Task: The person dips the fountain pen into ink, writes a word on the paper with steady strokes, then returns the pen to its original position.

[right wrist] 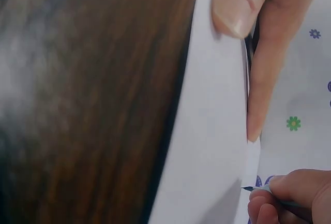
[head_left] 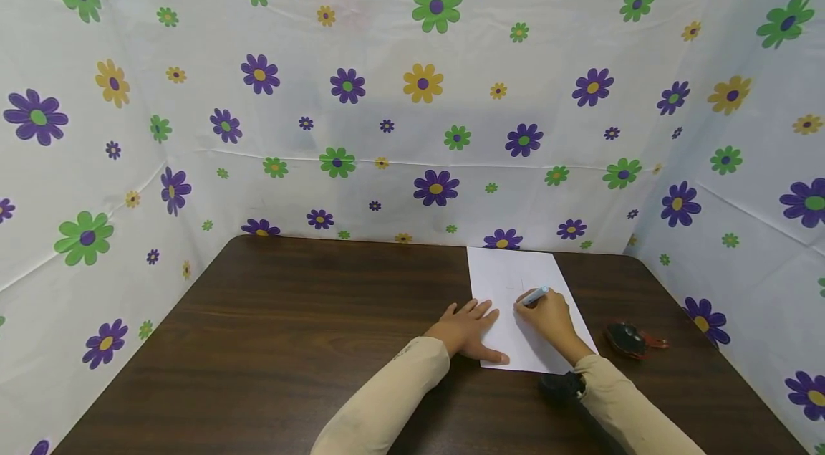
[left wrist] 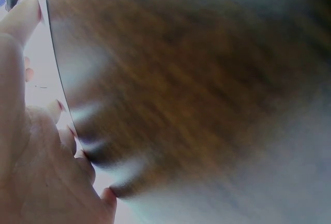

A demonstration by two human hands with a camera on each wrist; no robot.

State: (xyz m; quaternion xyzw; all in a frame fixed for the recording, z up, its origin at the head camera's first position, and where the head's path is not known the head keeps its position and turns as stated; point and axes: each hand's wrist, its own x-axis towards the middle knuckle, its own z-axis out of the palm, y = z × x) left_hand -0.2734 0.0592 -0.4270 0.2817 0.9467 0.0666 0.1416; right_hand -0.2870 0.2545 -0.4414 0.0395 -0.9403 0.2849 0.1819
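A white sheet of paper (head_left: 509,269) lies on the brown table, with a few faint thin lines on its upper half. My left hand (head_left: 469,332) rests on the sheet's left edge, fingers spread and thumb at its lower edge. My right hand (head_left: 554,322) pinches a light blue pen (head_left: 534,296) near its tip over the middle of the sheet. In the right wrist view the pen's dark tip (right wrist: 248,188) points at the paper; whether it touches cannot be told. The left wrist view shows the left palm (left wrist: 39,157) beside the paper's edge.
A dark, shiny object with red parts (head_left: 626,339) lies on the table (head_left: 309,319) to the right of the paper. Black wrist gear (head_left: 559,385) sits below my right wrist. White flower-print sheeting (head_left: 380,118) stands behind the table and along both sides.
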